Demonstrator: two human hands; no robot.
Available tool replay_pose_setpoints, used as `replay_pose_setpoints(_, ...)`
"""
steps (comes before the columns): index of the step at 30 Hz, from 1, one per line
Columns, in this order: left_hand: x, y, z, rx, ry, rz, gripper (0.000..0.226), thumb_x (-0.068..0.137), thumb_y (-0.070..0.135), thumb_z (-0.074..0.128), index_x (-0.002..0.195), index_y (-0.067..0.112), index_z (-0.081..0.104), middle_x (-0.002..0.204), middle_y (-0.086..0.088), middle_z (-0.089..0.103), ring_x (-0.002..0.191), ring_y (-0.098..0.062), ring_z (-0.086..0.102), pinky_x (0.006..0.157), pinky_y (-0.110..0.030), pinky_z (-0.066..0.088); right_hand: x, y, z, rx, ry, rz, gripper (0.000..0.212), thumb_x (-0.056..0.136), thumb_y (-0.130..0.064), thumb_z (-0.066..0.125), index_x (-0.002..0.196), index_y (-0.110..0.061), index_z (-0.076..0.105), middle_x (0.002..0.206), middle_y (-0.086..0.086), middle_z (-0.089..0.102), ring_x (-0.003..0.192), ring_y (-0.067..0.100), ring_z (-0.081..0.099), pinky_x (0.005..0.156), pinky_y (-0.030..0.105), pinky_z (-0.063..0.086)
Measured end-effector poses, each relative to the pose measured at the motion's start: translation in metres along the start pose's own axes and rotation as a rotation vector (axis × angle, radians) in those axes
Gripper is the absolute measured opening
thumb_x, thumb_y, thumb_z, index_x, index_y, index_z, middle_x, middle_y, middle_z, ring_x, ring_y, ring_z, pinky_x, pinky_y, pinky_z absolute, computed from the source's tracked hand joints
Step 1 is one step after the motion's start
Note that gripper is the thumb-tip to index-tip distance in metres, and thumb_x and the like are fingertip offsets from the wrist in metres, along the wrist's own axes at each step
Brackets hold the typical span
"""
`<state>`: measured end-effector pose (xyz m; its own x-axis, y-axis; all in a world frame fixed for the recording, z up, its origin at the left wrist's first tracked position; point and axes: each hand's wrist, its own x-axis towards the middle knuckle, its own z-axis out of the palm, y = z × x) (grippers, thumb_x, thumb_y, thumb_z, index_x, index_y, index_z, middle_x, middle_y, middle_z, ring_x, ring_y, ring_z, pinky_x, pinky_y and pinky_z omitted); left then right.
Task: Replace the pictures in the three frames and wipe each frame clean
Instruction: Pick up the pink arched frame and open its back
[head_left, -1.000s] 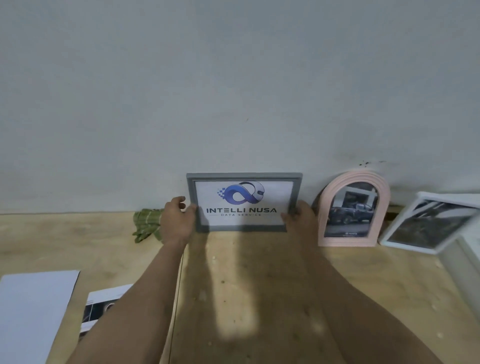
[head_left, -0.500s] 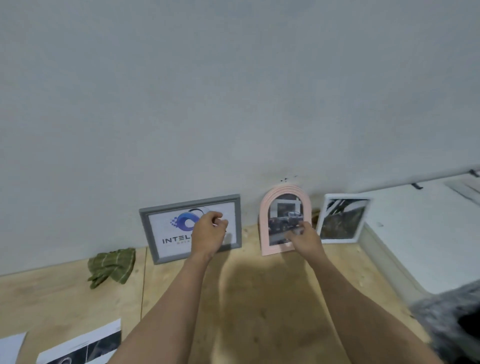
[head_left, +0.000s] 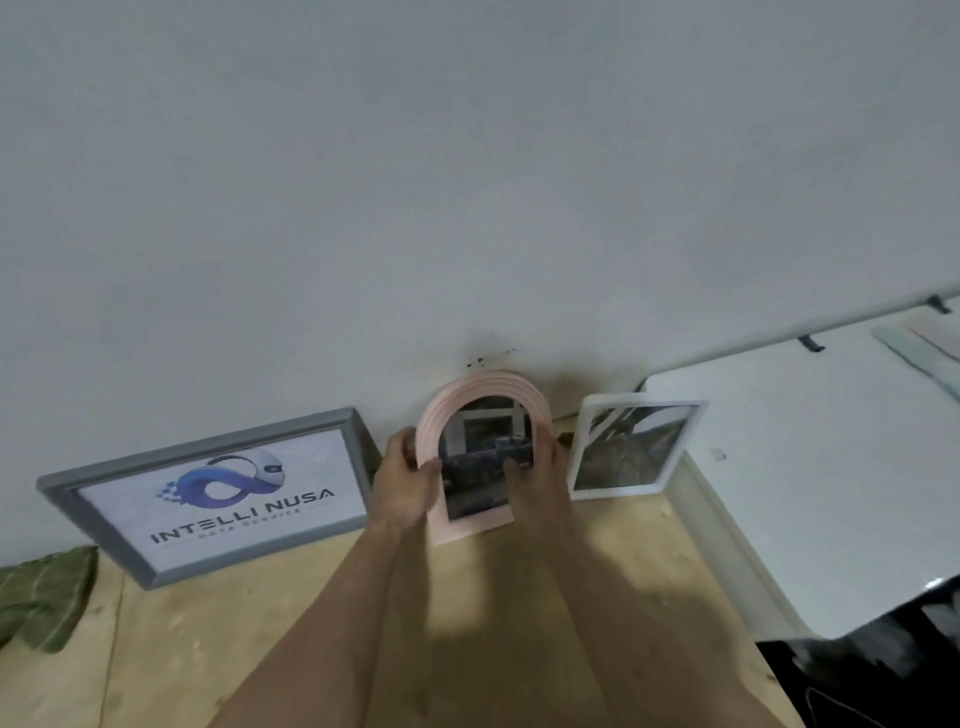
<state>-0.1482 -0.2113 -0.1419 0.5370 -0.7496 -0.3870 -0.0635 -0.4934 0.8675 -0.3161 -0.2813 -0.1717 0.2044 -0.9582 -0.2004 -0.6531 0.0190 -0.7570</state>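
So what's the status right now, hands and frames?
Left hand and right hand grip the sides of the pink arched frame. Frame upright on the table against the wall. Grey frame and white frame flank it, nothing blocking.

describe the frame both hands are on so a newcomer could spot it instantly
Three frames lean against the grey wall at the back of the wooden table. The pink frame is the middle one, gripped by the left hand and right hand. It alone is arched; the grey frame and white frame are rectangular.
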Motion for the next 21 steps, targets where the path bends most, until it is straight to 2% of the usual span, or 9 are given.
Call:
replay_pose_setpoints(3, 0.007, -0.002, 0.006, -0.037, -0.012, -0.006, 0.021, 0.096, 0.012, 0.064, 0.114, 0.021, 0.061, 0.108, -0.006, 0.07, 0.102, -0.03, 0.065, 0.096, -0.048, 0.053, 0.0, -0.011, 0.001, 0.007, 0.095, -0.004, 0.07, 0.089, -0.024, 0.06, 0.145, -0.031, 0.019, 0.14, 0.008, 0.032, 0.116, 0.035, 0.053, 0.098, 0.052, 0.047)
replay_pose_setpoints(5, 0.008, -0.003, 0.003, -0.063, -0.049, -0.002, 0.012, 0.096, 0.01, 0.064, 0.104, 0.019, 0.064, 0.099, -0.01, 0.071, 0.095, -0.032, 0.066, 0.086, -0.044, 0.054, 0.004, -0.011, 0.001, 0.019, 0.125, -0.008, 0.069, 0.088, -0.018, 0.062, 0.143, -0.031, 0.023, 0.136, 0.01, 0.034, 0.115, 0.034, 0.053, 0.097, 0.05, 0.048)
replay_pose_setpoints(8, 0.006, -0.004, -0.005, -0.096, -0.098, 0.002, 0.01, 0.095, 0.006, 0.064, 0.102, 0.014, 0.065, 0.087, -0.011, 0.066, 0.08, -0.028, 0.059, 0.074, -0.038, 0.048, 0.004, -0.01, -0.001, 0.006, 0.134, -0.043, 0.067, 0.088, -0.015, 0.062, 0.141, -0.032, 0.026, 0.13, 0.009, 0.039, 0.114, 0.031, 0.049, 0.095, 0.048, 0.048)
replay_pose_setpoints(11, -0.001, -0.004, -0.017, -0.134, -0.141, -0.005, 0.013, 0.095, 0.003, 0.064, 0.105, 0.011, 0.065, 0.084, -0.015, 0.064, 0.078, -0.026, 0.059, 0.073, -0.037, 0.047, -0.002, -0.01, -0.005, -0.028, 0.129, -0.077, 0.061, 0.092, -0.017, 0.058, 0.143, -0.025, 0.026, 0.13, 0.007, 0.04, 0.116, 0.025, 0.044, 0.095, 0.035, 0.043)
replay_pose_setpoints(12, -0.007, -0.004, -0.023, -0.145, -0.156, -0.007, 0.015, 0.095, 0.002, 0.064, 0.105, 0.013, 0.066, 0.082, -0.013, 0.066, 0.076, -0.024, 0.061, 0.071, -0.034, 0.05, -0.008, -0.012, -0.009, -0.035, 0.13, -0.091, 0.057, 0.093, -0.019, 0.058, 0.142, -0.023, 0.029, 0.129, 0.005, 0.042, 0.115, 0.022, 0.045, 0.094, 0.031, 0.04)
replay_pose_setpoints(14, -0.017, -0.004, -0.035, -0.164, -0.182, -0.002, 0.018, 0.094, -0.001, 0.063, 0.101, 0.016, 0.066, 0.071, -0.002, 0.066, 0.069, -0.019, 0.061, 0.061, -0.026, 0.05, -0.016, -0.013, -0.017, 0.005, 0.106, -0.1, 0.041, 0.093, -0.024, 0.06, 0.13, -0.023, 0.041, 0.119, -0.001, 0.052, 0.107, 0.019, 0.053, 0.092, 0.033, 0.047)
replay_pose_setpoints(15, -0.024, -0.004, -0.041, -0.182, -0.194, -0.002, 0.02, 0.093, -0.003, 0.063, 0.101, 0.015, 0.066, 0.071, 0.0, 0.067, 0.068, -0.018, 0.062, 0.061, -0.026, 0.051, -0.025, -0.014, -0.025, 0.085, 0.072, -0.084, 0.032, 0.093, -0.025, 0.059, 0.123, -0.024, 0.047, 0.111, -0.003, 0.057, 0.101, 0.018, 0.058, 0.087, 0.035, 0.052)
replay_pose_setpoints(18, -0.048, -0.004, -0.057, -0.22, -0.251, 0.004, 0.026, 0.092, -0.009, 0.06, 0.108, 0.011, 0.066, 0.079, 0.001, 0.074, 0.077, -0.019, 0.068, 0.078, -0.037, 0.055, -0.056, -0.015, -0.052, 0.266, -0.002, -0.081, 0.013, 0.094, -0.027, 0.059, 0.107, -0.029, 0.061, 0.094, -0.006, 0.068, 0.087, 0.013, 0.067, 0.08, 0.038, 0.058)
replay_pose_setpoints(21, -0.067, 0.002, -0.062, -0.199, -0.277, 0.036, 0.025, 0.095, -0.004, 0.06, 0.117, 0.006, 0.064, 0.09, -0.004, 0.074, 0.086, -0.023, 0.067, 0.081, -0.038, 0.054, -0.088, -0.016, -0.079, 0.291, -0.016, -0.134, 0.016, 0.091, -0.017, 0.064, 0.096, -0.031, 0.069, 0.089, -0.006, 0.072, 0.084, 0.012, 0.068, 0.077, 0.031, 0.059)
